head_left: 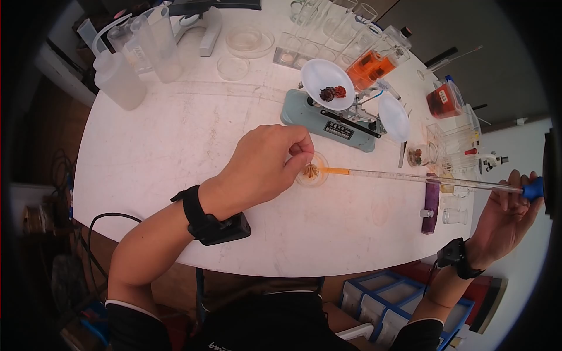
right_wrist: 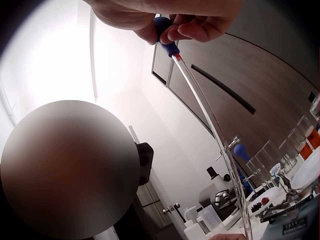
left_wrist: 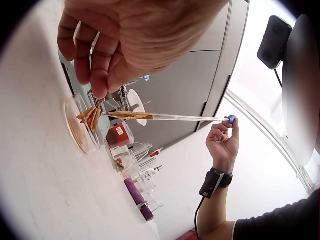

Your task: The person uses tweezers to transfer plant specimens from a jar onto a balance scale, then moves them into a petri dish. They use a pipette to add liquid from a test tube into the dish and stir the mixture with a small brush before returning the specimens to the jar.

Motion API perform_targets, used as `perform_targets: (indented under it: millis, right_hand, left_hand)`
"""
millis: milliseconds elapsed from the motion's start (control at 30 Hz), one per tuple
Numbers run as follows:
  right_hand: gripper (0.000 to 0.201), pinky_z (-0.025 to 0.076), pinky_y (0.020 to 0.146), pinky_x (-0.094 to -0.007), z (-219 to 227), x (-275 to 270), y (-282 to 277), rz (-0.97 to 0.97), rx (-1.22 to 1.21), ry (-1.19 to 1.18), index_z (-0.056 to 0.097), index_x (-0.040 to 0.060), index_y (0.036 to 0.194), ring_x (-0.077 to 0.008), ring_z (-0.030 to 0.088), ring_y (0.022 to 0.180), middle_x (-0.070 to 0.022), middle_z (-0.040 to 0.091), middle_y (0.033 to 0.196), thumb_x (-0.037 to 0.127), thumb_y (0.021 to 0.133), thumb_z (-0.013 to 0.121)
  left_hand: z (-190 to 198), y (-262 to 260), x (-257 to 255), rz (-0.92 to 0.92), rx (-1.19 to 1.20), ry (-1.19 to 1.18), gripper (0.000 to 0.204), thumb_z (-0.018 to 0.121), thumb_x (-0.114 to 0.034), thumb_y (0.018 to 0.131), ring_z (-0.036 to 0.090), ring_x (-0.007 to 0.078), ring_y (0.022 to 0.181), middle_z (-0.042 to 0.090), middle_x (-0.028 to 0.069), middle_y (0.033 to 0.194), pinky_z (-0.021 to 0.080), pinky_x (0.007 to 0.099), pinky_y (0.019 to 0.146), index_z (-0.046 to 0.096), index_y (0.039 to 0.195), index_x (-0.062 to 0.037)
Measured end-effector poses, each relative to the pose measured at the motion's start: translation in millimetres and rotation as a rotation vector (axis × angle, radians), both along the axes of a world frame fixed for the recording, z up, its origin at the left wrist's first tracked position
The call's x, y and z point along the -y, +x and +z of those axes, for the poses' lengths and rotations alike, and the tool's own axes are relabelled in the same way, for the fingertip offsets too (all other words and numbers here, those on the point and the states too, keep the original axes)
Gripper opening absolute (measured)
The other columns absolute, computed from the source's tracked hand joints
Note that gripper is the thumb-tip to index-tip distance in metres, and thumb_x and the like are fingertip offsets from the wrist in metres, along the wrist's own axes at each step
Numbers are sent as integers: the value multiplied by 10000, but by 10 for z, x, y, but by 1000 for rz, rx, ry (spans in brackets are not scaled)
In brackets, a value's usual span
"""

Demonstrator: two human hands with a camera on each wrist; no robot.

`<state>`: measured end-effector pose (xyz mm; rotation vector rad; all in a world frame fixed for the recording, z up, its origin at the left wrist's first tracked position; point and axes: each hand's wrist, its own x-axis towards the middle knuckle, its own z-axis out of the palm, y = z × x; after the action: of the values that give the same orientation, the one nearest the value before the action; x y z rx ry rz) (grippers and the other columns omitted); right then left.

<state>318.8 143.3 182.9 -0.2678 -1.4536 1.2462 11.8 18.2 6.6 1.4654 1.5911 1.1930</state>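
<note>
Two hands: the left hand (head_left: 263, 164) is pinching brown strips (head_left: 310, 171) inside the dish (head_left: 317, 183); the right hand (head_left: 504, 215) is curling round the blue bulb (head_left: 533, 189).
Dropper (head_left: 386, 175): its orange-filled end is pointing at the strips, seemingly for wetting them; the next move is likely calling for steady aim and a gentle squeeze.
Bench (head_left: 175, 128): white, marked, carrying a balance (head_left: 294, 114) near the dish.
Room: grey panels (left_wrist: 172, 95) are standing beyond.

Head cam high, facing down; wrist cams close.
</note>
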Motion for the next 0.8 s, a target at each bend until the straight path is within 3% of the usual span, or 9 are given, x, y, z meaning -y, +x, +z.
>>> perform_targets:
  millis: [800]
  right_hand:
    - [369,332,618,-212,-1,6,-36,-14,9,-3,454,-53,1232,-81,355,721,20,427,738,243,1020,510]
  left_hand:
    - [-8,9,5,-16,2,-3,72,646,-82,863,608,144,757,665,63,805,446,288,647,635,894,-17]
